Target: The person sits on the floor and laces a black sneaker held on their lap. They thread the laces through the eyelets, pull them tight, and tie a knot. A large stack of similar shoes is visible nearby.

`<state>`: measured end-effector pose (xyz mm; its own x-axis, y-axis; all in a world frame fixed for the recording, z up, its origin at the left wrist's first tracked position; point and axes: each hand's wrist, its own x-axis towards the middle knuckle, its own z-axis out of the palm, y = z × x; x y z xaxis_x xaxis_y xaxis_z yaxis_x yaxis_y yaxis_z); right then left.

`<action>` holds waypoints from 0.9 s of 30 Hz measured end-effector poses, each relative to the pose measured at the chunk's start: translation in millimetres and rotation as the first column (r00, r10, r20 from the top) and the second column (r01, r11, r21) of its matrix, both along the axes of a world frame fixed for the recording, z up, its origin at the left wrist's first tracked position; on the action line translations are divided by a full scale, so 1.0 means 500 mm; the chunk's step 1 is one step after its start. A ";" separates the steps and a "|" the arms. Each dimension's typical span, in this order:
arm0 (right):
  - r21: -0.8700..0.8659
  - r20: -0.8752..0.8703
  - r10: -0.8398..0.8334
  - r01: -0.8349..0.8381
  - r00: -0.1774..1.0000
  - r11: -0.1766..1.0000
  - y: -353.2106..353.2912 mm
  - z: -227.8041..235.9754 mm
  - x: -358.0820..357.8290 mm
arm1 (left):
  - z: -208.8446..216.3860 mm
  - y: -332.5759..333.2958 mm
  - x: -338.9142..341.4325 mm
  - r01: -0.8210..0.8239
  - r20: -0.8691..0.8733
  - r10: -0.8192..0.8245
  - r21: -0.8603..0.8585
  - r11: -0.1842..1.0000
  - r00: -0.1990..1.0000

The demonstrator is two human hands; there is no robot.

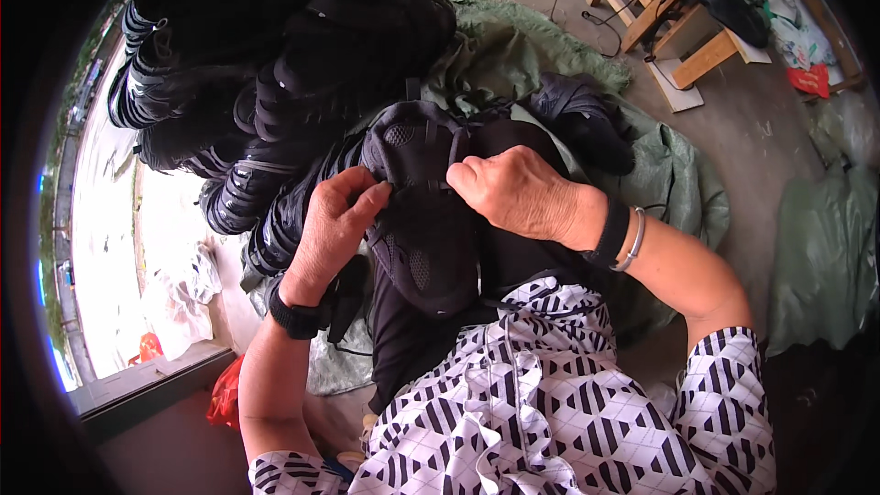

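Nearest the camera, bottom of the frame, is the person's black-and-white patterned top, with both forearms coming up from it. Dead centre, resting on the lap, is the black padded piece, a moulded shoe-upper kind of thing with mesh patches and straps running across it.

The left hand sits on its left edge, fingers curled in and pinching the rim, so that grip is closed on the piece. The right hand comes over from the right, fingertips tucked onto a strap near the top middle, also clenched on it. There's a black watch on the left wrist, and a black band plus a silver bangle on the right.

Handling-wise I'd guess it's light and floppy: soft foam and fabric, bends where you squeeze it, nothing fragile. The mesh looks grippy rather than slippery. Best hold is probably the firm edge seam or the straps, not the middle, which would just fold.

Further back, upper left, there's a big heap of similar black pieces stacked in rows. They're lying on a green sheet spread over the floor. Top right, furthest off, a small wooden stool with cables draped over it
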<state>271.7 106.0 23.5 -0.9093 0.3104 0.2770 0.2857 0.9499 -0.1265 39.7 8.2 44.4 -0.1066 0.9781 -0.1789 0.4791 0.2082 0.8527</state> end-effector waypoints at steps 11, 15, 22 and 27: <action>-0.240 0.104 0.277 -0.246 0.955 0.939 0.086 0.062 -0.025 | 0.107 0.061 -0.024 0.700 -0.713 -0.401 0.175 0.693 0.575; -0.263 0.085 0.321 -0.290 0.943 0.920 0.084 0.047 -0.019 | 0.119 0.089 -0.029 0.816 -0.788 -0.454 0.102 0.569 0.415; -0.423 0.214 0.162 -0.058 0.963 0.904 0.067 0.066 -0.027 | 0.100 0.098 -0.010 0.835 -0.810 -0.435 0.117 0.538 0.394; -0.371 0.192 -0.069 0.138 0.979 0.918 0.031 0.040 -0.040 | 0.063 0.095 0.017 0.687 -0.618 -0.446 0.219 0.693 0.647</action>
